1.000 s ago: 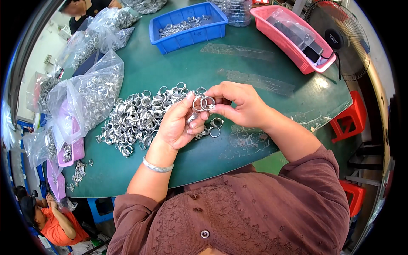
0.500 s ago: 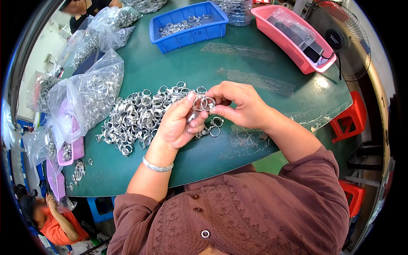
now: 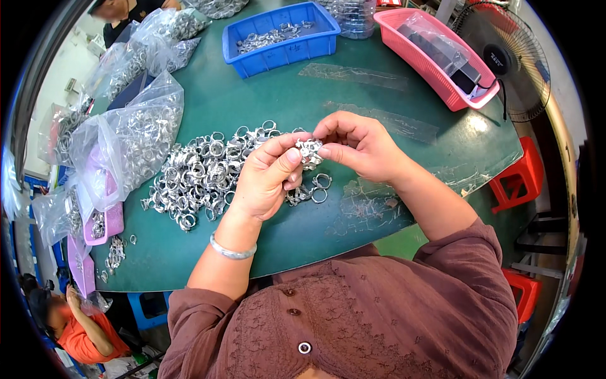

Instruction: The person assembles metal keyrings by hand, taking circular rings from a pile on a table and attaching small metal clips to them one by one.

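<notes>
A small cluster of silvery metal rings (image 3: 309, 151) is pinched by my left hand (image 3: 264, 174), its thumb and fingers closed about them. From the other side my right hand (image 3: 366, 145) meets the same cluster, fingers curled and thumb tip against it. Just left of the hands lies a large heap of similar rings (image 3: 199, 170) on the green table. A few loose rings (image 3: 320, 187) rest below the held cluster. The inner sides of the fingers are partly hidden, so the exact number of held rings cannot be made out.
A blue bin (image 3: 281, 47) with some rings stands at the back; a pink basket (image 3: 429, 60) and a fan (image 3: 505, 60) are at the back right. Bags of rings (image 3: 136, 142) and a purple tray (image 3: 106, 227) line the left. Two other people are at the left, apart from my hands.
The held rings have turned from showing their open hoops to showing their bumpy, clustered side. My right hand has shifted slightly up, its thumb now pressed to the cluster.
</notes>
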`<state>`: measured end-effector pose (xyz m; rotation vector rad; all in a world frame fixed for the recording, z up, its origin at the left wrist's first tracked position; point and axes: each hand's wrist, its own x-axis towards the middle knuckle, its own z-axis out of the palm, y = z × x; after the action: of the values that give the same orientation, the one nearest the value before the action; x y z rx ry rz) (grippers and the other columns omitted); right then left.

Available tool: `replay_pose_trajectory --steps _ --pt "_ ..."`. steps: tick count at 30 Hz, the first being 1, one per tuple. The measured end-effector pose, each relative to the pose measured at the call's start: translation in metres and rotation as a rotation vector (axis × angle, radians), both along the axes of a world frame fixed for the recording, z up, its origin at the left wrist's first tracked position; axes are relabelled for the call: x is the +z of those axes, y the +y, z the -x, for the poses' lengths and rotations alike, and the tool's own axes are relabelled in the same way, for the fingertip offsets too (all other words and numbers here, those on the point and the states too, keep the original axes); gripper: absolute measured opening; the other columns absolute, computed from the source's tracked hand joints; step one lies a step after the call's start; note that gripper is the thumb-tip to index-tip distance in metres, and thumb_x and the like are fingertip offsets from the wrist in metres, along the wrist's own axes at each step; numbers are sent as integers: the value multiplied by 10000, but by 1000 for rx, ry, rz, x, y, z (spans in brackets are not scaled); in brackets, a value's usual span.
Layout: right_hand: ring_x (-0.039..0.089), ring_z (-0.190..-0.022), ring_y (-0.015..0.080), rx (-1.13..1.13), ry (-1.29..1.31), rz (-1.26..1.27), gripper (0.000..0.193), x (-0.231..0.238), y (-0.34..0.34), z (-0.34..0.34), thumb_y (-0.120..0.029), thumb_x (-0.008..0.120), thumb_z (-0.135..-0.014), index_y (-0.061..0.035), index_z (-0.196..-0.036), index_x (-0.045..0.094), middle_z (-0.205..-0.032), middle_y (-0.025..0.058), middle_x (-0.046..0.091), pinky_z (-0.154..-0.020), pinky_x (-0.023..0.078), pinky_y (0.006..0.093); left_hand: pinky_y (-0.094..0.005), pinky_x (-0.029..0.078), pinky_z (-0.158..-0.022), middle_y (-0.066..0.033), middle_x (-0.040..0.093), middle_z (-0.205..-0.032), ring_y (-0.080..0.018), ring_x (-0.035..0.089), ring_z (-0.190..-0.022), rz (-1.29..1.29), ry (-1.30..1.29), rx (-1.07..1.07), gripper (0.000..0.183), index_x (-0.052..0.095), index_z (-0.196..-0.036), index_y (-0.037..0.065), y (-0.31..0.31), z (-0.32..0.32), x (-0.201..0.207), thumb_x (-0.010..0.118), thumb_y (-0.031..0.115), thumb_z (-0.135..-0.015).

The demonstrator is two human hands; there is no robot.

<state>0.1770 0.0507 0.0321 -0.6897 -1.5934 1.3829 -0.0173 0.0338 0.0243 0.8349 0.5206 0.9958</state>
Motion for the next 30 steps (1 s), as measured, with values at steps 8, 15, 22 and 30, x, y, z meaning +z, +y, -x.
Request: replay_pose_trajectory --steps 8,15,22,30 --pt "541 -748 65 14 1 -24 105 1 -1 -1 -42 613 -822 -4 -908 566 -816 10 584 -670 450 218 -187 331 -495 -18 567 -852 -55 403 -592 -3 23 14 284 548 -1151 17 -3 -1 1 549 121 -887" --pt "541 -673 167 -357 -281 -619 121 4 19 -16 29 630 -741 -17 -814 547 -784 62 542 -613 442 248 -176 333 -489 -10 556 -814 -47 417 -585 21 108 113 277 554 -1126 11 0 -1 6 548 161 -893" --pt "527 -867 287 -361 -940 -665 59 -12 33 -38 -24 582 -733 -39 -789 570 -887 91 529 -743 450 367 -178 389 -560 -12 569 -832 -47 466 -652 -21 359 187 229 568 -1083 11 -2 15 9 527 136 -895" --pt "485 -1054 306 -302 -1061 -593 294 -9 33 -45 -67 608 -735 -68 -1025 566 -1113 122 517 -881 410 382 -299 431 -863 -86 558 -1087 -156 529 -975 39 216 53 320 497 -1179 -17 -27 40 17 441 43 -871"
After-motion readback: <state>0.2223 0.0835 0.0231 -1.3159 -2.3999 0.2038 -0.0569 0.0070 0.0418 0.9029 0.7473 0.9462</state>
